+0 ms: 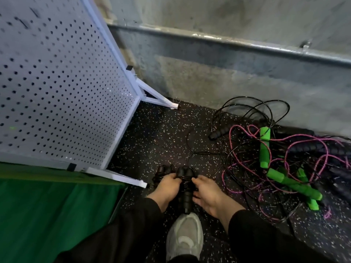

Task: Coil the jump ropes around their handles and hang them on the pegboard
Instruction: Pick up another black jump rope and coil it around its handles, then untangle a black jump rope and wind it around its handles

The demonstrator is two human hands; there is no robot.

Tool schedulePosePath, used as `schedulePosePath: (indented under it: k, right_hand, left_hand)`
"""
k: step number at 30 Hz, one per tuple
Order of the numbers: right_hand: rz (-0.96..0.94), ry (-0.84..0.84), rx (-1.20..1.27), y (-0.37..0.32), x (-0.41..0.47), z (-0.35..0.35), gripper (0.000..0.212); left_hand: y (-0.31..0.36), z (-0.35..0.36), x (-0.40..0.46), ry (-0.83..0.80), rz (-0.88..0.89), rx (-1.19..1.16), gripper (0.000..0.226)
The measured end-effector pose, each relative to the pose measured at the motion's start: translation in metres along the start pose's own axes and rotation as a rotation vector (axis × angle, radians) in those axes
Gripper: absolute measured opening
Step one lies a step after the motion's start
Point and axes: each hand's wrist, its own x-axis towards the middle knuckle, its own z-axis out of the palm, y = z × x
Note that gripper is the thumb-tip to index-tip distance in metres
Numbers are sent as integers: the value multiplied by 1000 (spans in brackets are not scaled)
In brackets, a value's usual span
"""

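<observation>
Head view: your two hands close on a pair of black handles wound with black cord.

Your left hand grips one side, your right hand the other, above the speckled floor, right of the white pegboard.

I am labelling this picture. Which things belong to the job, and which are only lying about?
Job: black handles with rope coiled on, in left hand and right hand; pegboard; tangled ropes; green handles.
Lying about: green mat; shoe; wall rail.
</observation>
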Motion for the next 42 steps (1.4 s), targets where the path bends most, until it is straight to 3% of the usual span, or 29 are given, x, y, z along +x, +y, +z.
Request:
schedulePosePath:
  k: [4,9,12,17,23,27,33,39,42]
  right_hand:
    - [52,10,-13,9,13,2,21]
    - [52,28,-35,18,24,-2,35]
    - [79,34,-72,17,19,4,48]
    - [73,11,-73,20,22,7,56]
    - [28,24,-284,14,18,-3,41]
    - [-7,20,-386,-1,5,-6,48]
    - [-124,122,-470,-43,-32,-36,51]
    - [-342,170,-579,-109,-109,-89,23]
    - [-498,238,-626,-149,-154,-113,23]
  left_hand:
    - [3,0,3,7,31,198,25]
    - [6,5,-5,74,149,486,45]
    - [6,0,-10,185,232,637,40]
    - [1,-5,-10,209,241,642,39]
    - [3,-3,-17,176,285,682,36]
    - [18,-3,-18,170,313,697,34]
    - [79,-6,-36,141,402,762,39]
    - [190,19,-93,7,561,994,39]
    - [242,46,-131,-2,664,1125,39]
